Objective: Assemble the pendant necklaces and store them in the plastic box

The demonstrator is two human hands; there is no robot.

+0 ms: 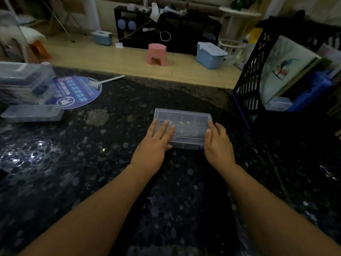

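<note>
The plastic box [184,126] sits lid-down at frame centre on the dark table [92,163]. I lay my left hand [155,145], fingers straight and spread, on its lid; my right hand [217,143] steadies its right edge, likely pressing it closed. A fan [77,91] lies upper left.

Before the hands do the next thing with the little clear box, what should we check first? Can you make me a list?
1. Plastic box lies flat on the dark table: ok.
2. Left hand on the box: ok, straight fingers rest on the lid near its left end.
3. Right hand on the box: ok, it touches the right end, thumb on the lid.
4. Lid shut: looks shut, but the latch cannot be told.
5. Necklaces inside: cannot tell; only small shiny bits show through the lid.
6. Room around the box: ok, the fan and black crate sit apart from it.
</note>
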